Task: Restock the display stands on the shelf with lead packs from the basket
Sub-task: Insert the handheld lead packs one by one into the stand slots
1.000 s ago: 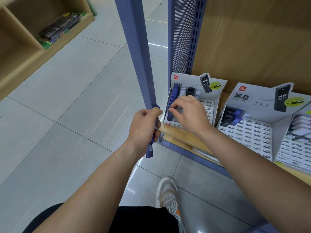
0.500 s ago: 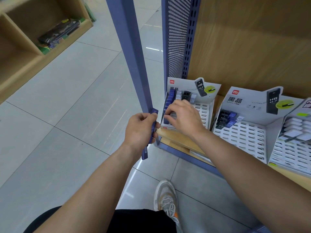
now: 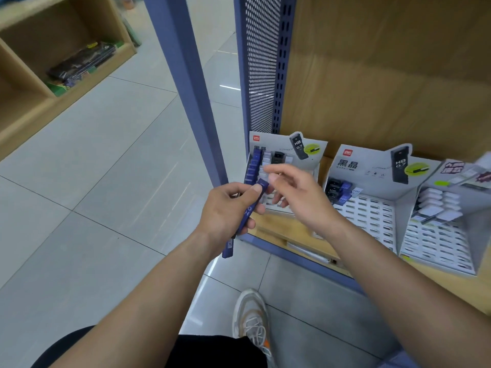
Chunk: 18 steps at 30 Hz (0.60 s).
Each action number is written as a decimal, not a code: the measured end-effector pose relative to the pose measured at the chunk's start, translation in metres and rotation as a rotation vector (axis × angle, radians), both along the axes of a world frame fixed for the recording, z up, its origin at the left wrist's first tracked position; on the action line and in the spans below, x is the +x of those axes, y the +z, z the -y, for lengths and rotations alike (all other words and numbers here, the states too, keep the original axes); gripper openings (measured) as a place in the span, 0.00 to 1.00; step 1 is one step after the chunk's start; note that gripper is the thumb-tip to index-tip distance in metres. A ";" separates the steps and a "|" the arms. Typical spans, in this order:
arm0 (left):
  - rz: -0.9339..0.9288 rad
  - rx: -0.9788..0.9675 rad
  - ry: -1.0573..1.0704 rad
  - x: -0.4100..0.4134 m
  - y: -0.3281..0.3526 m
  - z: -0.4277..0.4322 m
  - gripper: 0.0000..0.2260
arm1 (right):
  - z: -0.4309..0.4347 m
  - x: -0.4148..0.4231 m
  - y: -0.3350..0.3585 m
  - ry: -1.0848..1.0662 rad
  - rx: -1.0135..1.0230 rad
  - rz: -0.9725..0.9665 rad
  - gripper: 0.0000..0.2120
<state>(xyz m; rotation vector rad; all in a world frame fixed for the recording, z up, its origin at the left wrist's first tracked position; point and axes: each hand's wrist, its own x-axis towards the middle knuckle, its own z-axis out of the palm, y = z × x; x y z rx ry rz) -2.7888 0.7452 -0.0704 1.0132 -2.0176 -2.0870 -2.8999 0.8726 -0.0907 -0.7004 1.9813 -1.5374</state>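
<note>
left hand (image 3: 225, 211) curled round a long blue lead pack (image 3: 249, 211) (thumb pressed on it), just before the leftmost display stand (image 3: 316, 155). right hand (image 3: 300, 200) loose, fingers spread, by its upper end.

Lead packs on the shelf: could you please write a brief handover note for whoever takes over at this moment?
Left hand grips blue lead packs (count unclear), tilted, before the shelf edge.
Right hand open, poised by the packs' top end, holding nothing.
Left stand: a blue column along its left side, a few white and black packs beside it.
Middle stand: few packs, most slots empty.
To do: slot the held packs, fill the empty slots. Basket not in view.
</note>
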 end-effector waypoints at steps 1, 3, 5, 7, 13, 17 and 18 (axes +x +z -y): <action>0.001 0.004 -0.032 -0.001 0.002 -0.004 0.13 | -0.006 0.002 0.005 0.037 0.023 -0.004 0.11; 0.010 0.025 -0.073 -0.003 0.006 -0.011 0.16 | -0.015 0.003 0.011 0.042 0.014 0.024 0.10; 0.019 0.084 -0.061 -0.007 0.011 -0.018 0.19 | -0.025 0.001 0.016 -0.017 -0.042 0.109 0.08; 0.021 0.119 -0.033 -0.010 0.016 -0.020 0.18 | -0.036 -0.004 0.021 -0.117 -0.097 0.188 0.06; -0.041 0.075 -0.033 -0.013 0.018 -0.024 0.11 | -0.069 -0.003 0.023 -0.150 -0.097 0.236 0.04; -0.031 0.022 -0.069 -0.012 0.014 -0.027 0.12 | -0.076 0.006 0.023 0.031 -0.019 0.250 0.06; -0.031 0.017 -0.087 -0.011 0.013 -0.028 0.12 | -0.074 0.007 0.023 0.070 -0.006 0.241 0.07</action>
